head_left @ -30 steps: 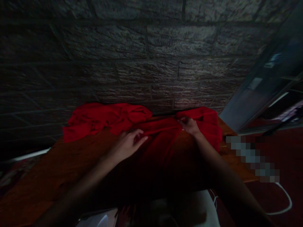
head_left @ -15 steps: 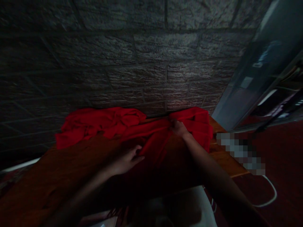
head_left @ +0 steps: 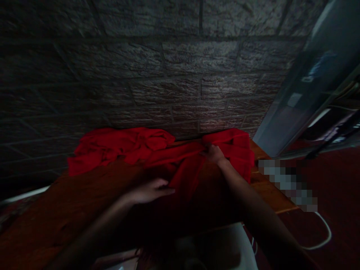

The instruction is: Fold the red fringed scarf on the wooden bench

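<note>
Red cloth (head_left: 182,174) lies across the wooden table in front of me, with a long strip running between my hands. My right hand (head_left: 214,153) is closed on this cloth near the wall, its fingertips partly hidden in shadow. Lower and to the left, my left hand (head_left: 149,190) is held open at the cloth's edge, thumb and fingers apart. Whether it touches the fabric is too dark to tell. A folded part of red cloth (head_left: 239,144) spreads to the right of my right hand. At the left, more red cloth (head_left: 112,148) is heaped in loose crumples.
The wooden table (head_left: 92,195) stands against a rough block wall (head_left: 180,60). To the right rises a grey post-like surface (head_left: 284,108). A pixelated item (head_left: 287,183) sits at the table's right edge, and a white cable (head_left: 329,232) loops below it.
My left hand has shifted slightly to the right along the cloth. The right hand keeps its hold on the fabric in nearly the same place. The view has moved slightly.
</note>
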`<state>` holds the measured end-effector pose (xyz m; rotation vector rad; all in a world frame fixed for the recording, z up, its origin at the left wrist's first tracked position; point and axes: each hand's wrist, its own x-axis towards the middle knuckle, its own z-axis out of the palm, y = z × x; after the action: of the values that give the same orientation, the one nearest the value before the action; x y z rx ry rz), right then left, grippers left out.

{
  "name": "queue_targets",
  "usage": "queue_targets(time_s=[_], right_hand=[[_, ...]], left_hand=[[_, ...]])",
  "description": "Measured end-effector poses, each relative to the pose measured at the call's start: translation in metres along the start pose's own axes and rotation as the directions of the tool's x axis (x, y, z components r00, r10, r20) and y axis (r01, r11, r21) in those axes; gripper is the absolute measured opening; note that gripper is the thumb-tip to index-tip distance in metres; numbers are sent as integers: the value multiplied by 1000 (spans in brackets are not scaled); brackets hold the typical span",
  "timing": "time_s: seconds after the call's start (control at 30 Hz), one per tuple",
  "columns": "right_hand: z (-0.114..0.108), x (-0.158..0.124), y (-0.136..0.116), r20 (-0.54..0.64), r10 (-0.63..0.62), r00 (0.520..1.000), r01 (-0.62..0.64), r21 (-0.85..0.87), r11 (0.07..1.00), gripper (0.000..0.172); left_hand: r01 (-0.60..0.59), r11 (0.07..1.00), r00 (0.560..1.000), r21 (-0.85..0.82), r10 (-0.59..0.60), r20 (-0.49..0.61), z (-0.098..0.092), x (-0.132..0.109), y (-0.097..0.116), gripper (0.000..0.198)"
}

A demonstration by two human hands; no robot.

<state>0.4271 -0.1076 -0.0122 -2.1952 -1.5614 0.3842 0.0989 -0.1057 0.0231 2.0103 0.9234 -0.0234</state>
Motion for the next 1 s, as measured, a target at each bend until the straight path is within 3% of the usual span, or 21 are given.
queue_targets(time_s=[0.1, 0.17, 0.23, 0.33, 0.4, 0.5, 0.6, 0.73, 1.0], right_hand=[[-4, 1, 2, 37, -58, 998, 57, 22, 998, 52], [-6, 1, 5, 60, -79, 995, 76, 49, 996, 48], [-8, 1, 8, 80, -83, 993, 77, 77, 994, 42], [-8, 2, 10, 65, -90, 994, 84, 92, 992, 42], [-8, 1, 8, -5, -139, 990, 139, 60, 988, 46], [-7, -5, -2, -88, -308, 947, 306, -37, 951, 56], [-1, -15, -16, 60, -426, 902, 430, -92, 898, 65], [10, -24, -27, 357, -308, 882, 375, -138, 917, 76], [9, -23, -32, 432, -236, 871, 343, -190, 920, 77]], left_hand=[[32, 996, 994, 80, -40, 97, -8, 0, -2, 53], [-7, 980, 999, 197, -4, 52, -17, 3, -2, 54], [-46, 952, 986, 304, 92, -137, -23, 10, 3, 53], [-97, 898, 873, 430, 284, -397, -20, 31, 16, 58], [-179, 841, 843, 510, 399, -362, -9, 50, 23, 70], [-209, 783, 873, 586, 420, -249, 14, 74, 23, 74], [-176, 762, 892, 623, 391, -227, 31, 86, 13, 73], [-186, 762, 891, 621, 397, -221, 38, 88, 2, 75], [-198, 795, 905, 573, 373, -206, 33, 90, 3, 75]])
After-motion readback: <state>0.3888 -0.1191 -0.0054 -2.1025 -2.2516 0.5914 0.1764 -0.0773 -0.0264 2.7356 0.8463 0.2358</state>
